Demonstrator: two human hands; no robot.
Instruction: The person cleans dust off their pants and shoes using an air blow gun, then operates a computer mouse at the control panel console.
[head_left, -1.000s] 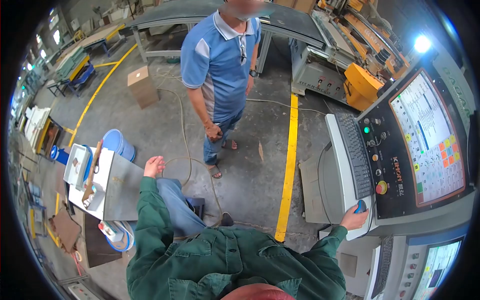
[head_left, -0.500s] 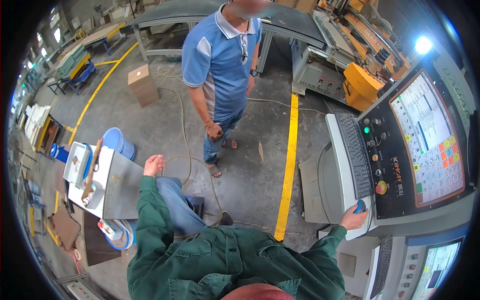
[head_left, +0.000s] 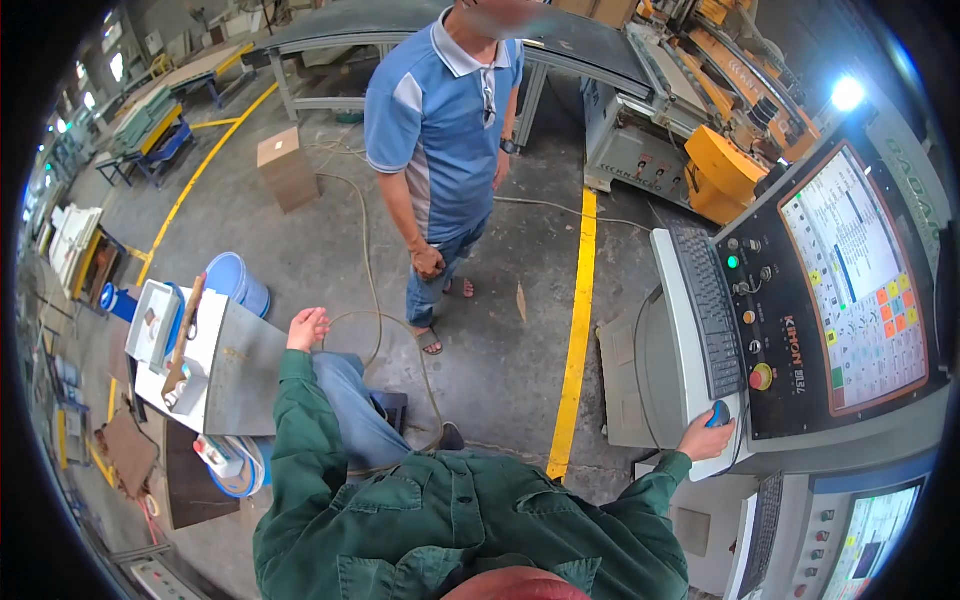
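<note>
My right hand (head_left: 704, 438) rests curled over a blue and black mouse (head_left: 718, 414) at the lower end of a white keyboard shelf. Above it on that shelf lies a dark keyboard (head_left: 706, 310), beside a control panel with a lit screen (head_left: 858, 275). My left hand (head_left: 308, 329) is held in the air over my left leg, its fingers loosely curled; whether anything is between them is too small to tell. Left of it stands a metal-sided cabinet (head_left: 245, 370) with a white tray (head_left: 154, 325) and a long brown tool on top.
A person in a blue shirt (head_left: 440, 130) stands in front of me. A cardboard box (head_left: 284, 170), a blue bucket (head_left: 238, 284) and a hose (head_left: 366, 230) are on the floor. A long dark table (head_left: 340, 28) and an orange machine (head_left: 722, 175) stand behind.
</note>
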